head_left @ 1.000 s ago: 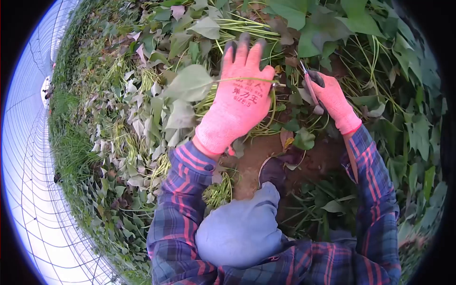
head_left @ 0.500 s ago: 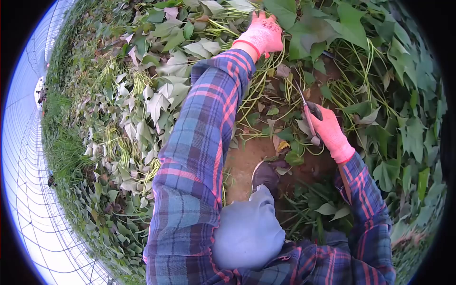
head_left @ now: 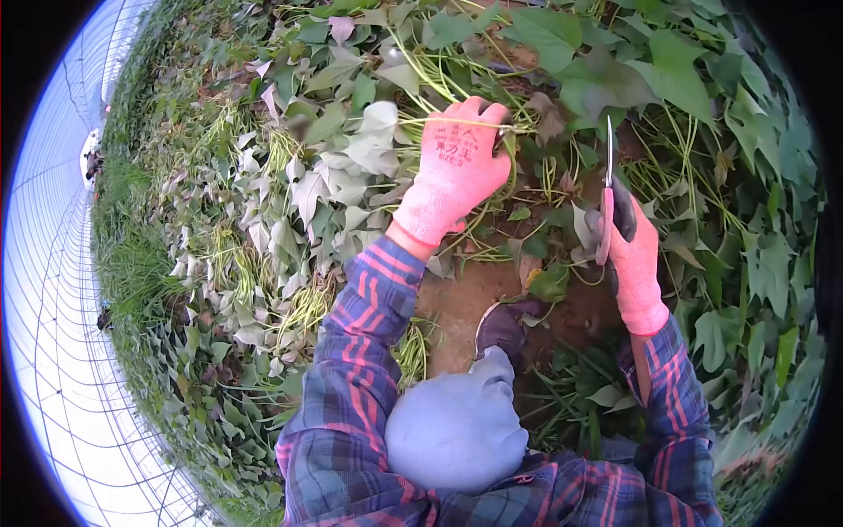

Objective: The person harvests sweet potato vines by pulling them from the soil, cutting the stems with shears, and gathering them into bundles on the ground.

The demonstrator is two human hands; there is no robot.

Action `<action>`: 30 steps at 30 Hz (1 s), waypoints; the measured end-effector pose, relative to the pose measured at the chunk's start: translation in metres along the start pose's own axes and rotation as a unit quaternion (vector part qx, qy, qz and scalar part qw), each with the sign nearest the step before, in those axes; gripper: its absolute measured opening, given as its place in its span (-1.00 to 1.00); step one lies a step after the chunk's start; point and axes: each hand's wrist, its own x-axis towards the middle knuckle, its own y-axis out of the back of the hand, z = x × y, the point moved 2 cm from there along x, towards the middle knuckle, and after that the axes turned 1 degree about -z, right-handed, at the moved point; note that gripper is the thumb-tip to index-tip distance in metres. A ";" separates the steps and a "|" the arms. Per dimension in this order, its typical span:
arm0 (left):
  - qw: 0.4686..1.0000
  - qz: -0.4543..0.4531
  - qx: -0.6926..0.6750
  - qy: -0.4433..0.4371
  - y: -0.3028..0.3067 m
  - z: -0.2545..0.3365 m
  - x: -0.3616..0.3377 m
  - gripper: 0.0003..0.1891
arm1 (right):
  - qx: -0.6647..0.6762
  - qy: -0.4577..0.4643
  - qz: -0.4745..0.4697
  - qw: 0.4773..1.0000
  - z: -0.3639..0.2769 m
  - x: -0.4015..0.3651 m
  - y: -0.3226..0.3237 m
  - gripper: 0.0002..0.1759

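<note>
My left hand (head_left: 457, 171), in a pink glove with dark printing on its back, is closed around a bunch of leafy green vine stems (head_left: 432, 77). The stems pass up and left from the fist, and some ends stick out to its right. My right hand (head_left: 638, 272), gloved in pink with a dark palm side, grips a pair of scissors (head_left: 607, 211) by pink handles. Their blades point upward, away from me, and look closed or nearly so. Between the hands, thin stems run over the brown soil; the scissors are apart from the left hand's bunch.
Cut-looking vines with pale, upturned leaves (head_left: 307, 198) lie on the left. Larger green leaves (head_left: 672, 75) grow at the upper right. My dark shoe (head_left: 505, 329) stands on bare soil (head_left: 452, 303) near my knee. A netted wall or cover (head_left: 53, 334) curves along the far left.
My left hand has drawn back toward me and down, now gripping a bunch of stems. My right hand has shifted slightly right, and the scissors have turned to point straight up.
</note>
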 end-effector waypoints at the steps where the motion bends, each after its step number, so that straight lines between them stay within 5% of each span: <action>1: 0.999 0.017 -0.030 0.010 0.020 0.007 -0.027 -0.69 | 0.043 -0.029 -0.032 0.998 -0.006 -0.005 -0.002 -0.36; 6: 0.988 0.013 -0.141 0.064 0.094 0.047 -0.126 -0.63 | 0.087 0.077 -0.157 0.981 -0.037 -0.049 -0.050 -0.28; 8: 0.955 -0.098 -0.250 0.124 0.105 0.054 -0.147 -0.54 | 0.072 0.114 -0.196 0.971 -0.036 -0.076 -0.074 -0.27; 10: 0.932 -0.052 -0.333 0.137 0.117 0.060 -0.154 -0.58 | -0.062 0.342 -0.144 0.926 -0.038 -0.088 -0.085 -0.27; 11: 0.903 -0.072 -0.382 0.180 0.120 0.059 -0.161 -0.58 | -0.045 0.261 -0.196 0.944 -0.044 -0.093 -0.085 -0.26; 16: 0.819 -0.079 -0.527 0.214 0.122 0.053 -0.177 -0.45 | 0.018 0.285 -0.174 0.942 -0.041 -0.088 -0.096 -0.34; 19: 0.830 -0.042 -0.497 0.251 0.125 0.035 -0.189 -0.51 | 0.142 0.090 -0.038 0.985 -0.042 -0.078 -0.088 -0.51; 22: 0.785 0.007 -0.523 0.331 0.115 0.043 -0.190 -0.58 | 0.191 0.034 -0.094 0.977 -0.037 -0.084 -0.103 -0.56; 27: 0.895 -0.065 -0.407 0.174 0.091 0.055 -0.178 -0.59 | 0.016 0.145 -0.093 0.985 -0.044 -0.075 -0.118 -0.54; 28: 0.921 -0.074 -0.351 0.151 0.094 0.058 -0.175 -0.59 | -0.070 0.271 -0.078 0.957 -0.043 -0.070 -0.118 -0.53; 30: 0.909 -0.087 -0.374 0.160 0.087 0.051 -0.173 -0.60 | -0.156 0.344 -0.049 0.925 -0.047 -0.071 -0.116 -0.51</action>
